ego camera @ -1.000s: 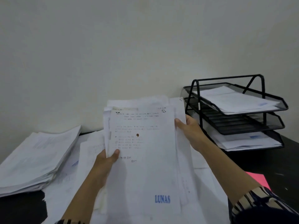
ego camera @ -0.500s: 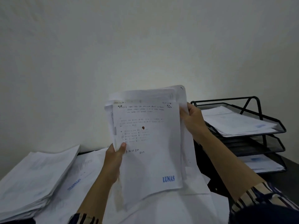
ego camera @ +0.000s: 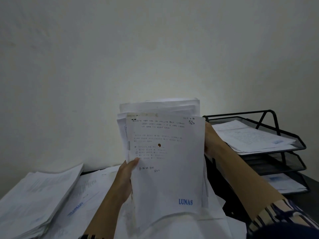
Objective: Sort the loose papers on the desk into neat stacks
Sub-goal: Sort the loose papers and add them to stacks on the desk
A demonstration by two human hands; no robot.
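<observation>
Wall (ego camera: 155, 49), pale and plain, filled the upper half of the view. Dark desk (ego camera: 312, 181) showed bare only at 3 o'clock. Tall paper stack (ego camera: 34, 195) lay at 8 o'clock, with loose sheets (ego camera: 89, 192) spread just beside it toward centre. Black three-tier mesh tray (ego camera: 293, 137) stood at 3 o'clock, papers in top and bottom tiers.

Held bundle of papers (ego camera: 169, 169) was upright at centre, raised off the desk, top edges uneven, front sheet printed "LUNAS". Left hand (ego camera: 126, 178) gripped its left edge, thumb across the front. Right hand (ego camera: 212, 140) clasped its right edge, fingers hidden behind. Striped sleeve (ego camera: 279, 214) at 4 o'clock.
</observation>
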